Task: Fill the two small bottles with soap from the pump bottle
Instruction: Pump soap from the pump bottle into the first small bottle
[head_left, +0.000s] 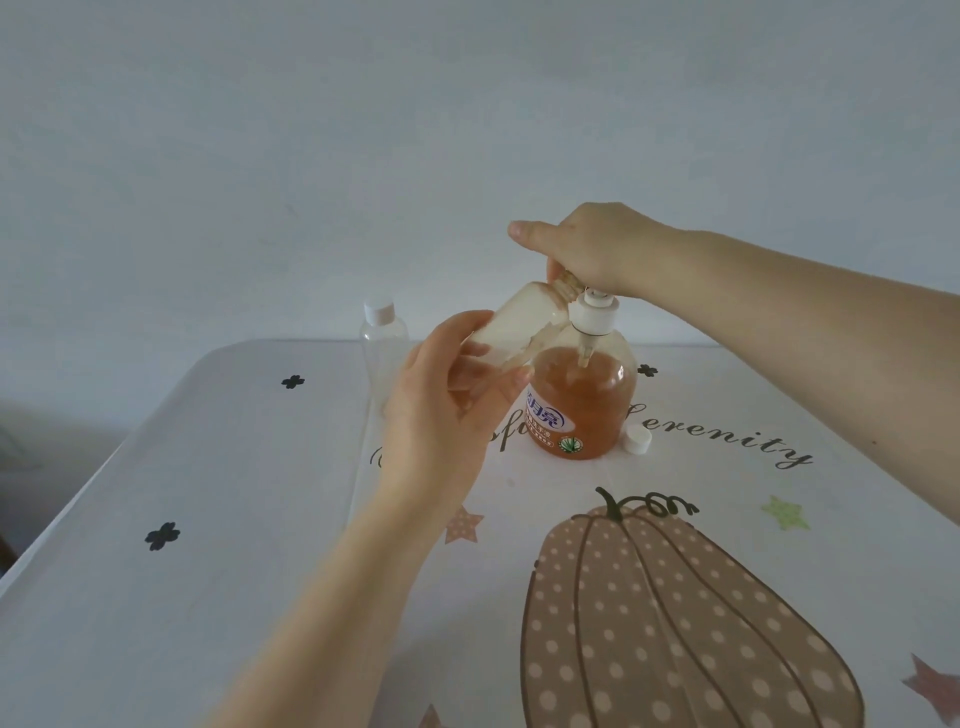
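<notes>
Left hand (441, 395) grips tilted small bottle (514, 327) w/ neck under pump bottle (582, 395) spout; right hand (592, 249) presses pump, fingers curled.

pump bottle (582, 395): clear glossy plastic, amber soap inside, white plastic pump | held small bottle (511, 325): clear smooth plastic | spare small bottle (383, 343): clear plastic, white cap | loose cap (637, 439): white ribbed plastic | tabletop (208, 519): smooth printed cover, soft sheen
</notes>
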